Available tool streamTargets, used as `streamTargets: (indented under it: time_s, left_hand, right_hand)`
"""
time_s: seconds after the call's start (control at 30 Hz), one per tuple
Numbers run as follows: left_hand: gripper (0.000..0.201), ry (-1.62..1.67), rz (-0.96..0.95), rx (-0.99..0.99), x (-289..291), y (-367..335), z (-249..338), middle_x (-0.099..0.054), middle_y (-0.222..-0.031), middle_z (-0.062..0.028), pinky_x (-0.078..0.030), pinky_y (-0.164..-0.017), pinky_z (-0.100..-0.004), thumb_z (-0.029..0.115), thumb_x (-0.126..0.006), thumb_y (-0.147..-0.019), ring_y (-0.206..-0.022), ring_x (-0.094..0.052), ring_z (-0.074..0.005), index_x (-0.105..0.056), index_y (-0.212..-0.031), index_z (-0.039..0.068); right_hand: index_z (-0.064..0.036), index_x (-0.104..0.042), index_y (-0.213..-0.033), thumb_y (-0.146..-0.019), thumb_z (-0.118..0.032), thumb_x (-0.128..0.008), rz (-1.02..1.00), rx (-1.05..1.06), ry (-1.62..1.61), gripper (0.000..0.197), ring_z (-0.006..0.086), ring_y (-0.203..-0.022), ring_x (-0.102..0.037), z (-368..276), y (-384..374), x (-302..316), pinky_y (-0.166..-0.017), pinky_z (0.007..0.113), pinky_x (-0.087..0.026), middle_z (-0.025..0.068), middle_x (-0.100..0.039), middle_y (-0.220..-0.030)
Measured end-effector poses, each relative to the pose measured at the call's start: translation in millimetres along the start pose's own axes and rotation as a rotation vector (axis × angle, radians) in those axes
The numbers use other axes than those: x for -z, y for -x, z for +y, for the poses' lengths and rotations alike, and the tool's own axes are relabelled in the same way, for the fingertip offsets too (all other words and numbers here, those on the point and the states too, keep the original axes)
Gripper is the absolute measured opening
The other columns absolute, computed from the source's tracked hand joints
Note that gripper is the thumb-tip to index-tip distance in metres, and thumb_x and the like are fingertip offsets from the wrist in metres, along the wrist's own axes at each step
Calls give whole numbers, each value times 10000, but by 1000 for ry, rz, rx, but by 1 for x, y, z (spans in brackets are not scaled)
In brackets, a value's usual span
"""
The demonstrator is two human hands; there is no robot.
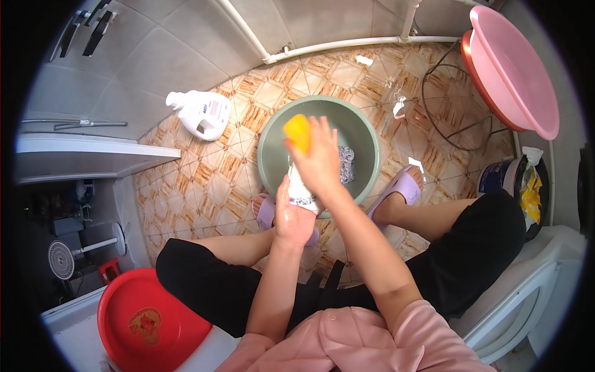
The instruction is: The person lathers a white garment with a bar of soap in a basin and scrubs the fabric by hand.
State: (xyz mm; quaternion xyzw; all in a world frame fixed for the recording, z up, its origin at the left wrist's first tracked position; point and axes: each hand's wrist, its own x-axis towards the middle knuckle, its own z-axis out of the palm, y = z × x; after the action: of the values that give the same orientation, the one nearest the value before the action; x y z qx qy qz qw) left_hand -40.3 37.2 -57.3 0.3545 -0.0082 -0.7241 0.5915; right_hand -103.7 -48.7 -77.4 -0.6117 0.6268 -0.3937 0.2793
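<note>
My right hand (320, 162) is closed round a yellow block (297, 132) shaped like a bar of soap, above a grey-green basin (268, 137) on the floor. Below it, my left hand (293, 220) is turned palm up under a white cloth piece (299, 188) with a patterned band, held at the basin's near rim. My right hand covers part of this cloth. Inside the basin, to the right of my hands, lies a crumpled grey-and-white patterned cloth (346, 164).
A white detergent bottle (207, 116) stands left of the basin. Pink basin (514, 71) leans at the right wall, near a bin (533, 192). A red basin (149, 316) sits at lower left. My slippered feet flank the green basin. A dark hose (427, 105) curls on the tiles.
</note>
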Motion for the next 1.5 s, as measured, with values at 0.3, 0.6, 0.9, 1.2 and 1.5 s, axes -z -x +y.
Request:
streamTargets:
  time_s: [0.3, 0.6, 0.9, 1.2, 1.5]
  left_hand:
    - [477, 32, -4, -25, 15, -1, 7, -474, -1300, -97, -304, -1039, -399, 351, -358, -952, -1201, -445, -234, -389, -1311, 39]
    - [598, -453, 181, -145, 8, -17, 27, -481, -1252, -103, -373, -983, -361, 488, -329, -942, -1149, -476, -209, -381, -1290, 5]
    - [506, -589, 15, -334, 8, -5, 41, -539, -1164, -79, -420, -895, -283, 311, -605, -867, -1031, -534, -139, -437, -1243, 18]
    - [209, -865, -79, -54, 10, 10, 62, -659, -805, -84, -488, -623, -277, 45, -720, -696, -692, -624, -134, -637, -874, -29]
    - [442, 104, -119, -31, 4, 9, 47, -543, -1173, -200, -407, -973, -430, -118, -537, -680, -1115, -508, -334, -569, -1071, 84]
  right_hand:
    - [-8, -540, -991, -712, -361, -674, -213, -14, 75, 470, 346, -1023, -552, -13, 10, 2, -907, 473, -400, 206, -599, -1014]
    - [-38, -500, -1110, -735, -223, -692, -743, 74, -437, 459, 289, -915, -601, 8, 10, 39, -797, 363, -460, 172, -623, -952]
    - [-36, -534, -904, -755, -45, -584, -327, -2, -626, 157, 221, -703, -608, -21, -2, 50, -623, 320, -452, 106, -604, -760]
    - [0, -471, -1103, -790, -18, -586, 79, -346, -1356, 334, 239, -913, -592, -8, -37, 120, -838, 370, -483, 122, -576, -1008]
    - [-47, -512, -955, -768, -15, -586, 64, -448, -1362, 204, 177, -789, -581, 19, -32, 93, -723, 296, -477, 71, -585, -854]
